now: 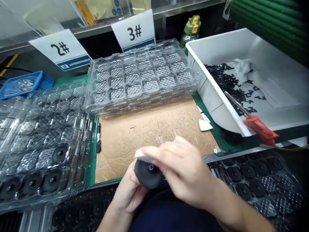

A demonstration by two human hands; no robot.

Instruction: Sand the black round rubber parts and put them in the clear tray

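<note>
Above the front edge of the bench, my left hand is wrapped round a black round part from below and the side. A small metal-looking ring shows at the centre of its face. My right hand pinches a small white pad against the part's upper rim; whether it is cloth or foam cannot be made out. Behind the hands lies a sheet of brown cardboard. The lower side of the part is hidden by my left fingers.
Stacked clear trays stand on the cardboard. Another clear tray at left holds several black round parts. A white bin with small black pieces and a red-handled tool on its rim is at right. A marker lies beside the cardboard.
</note>
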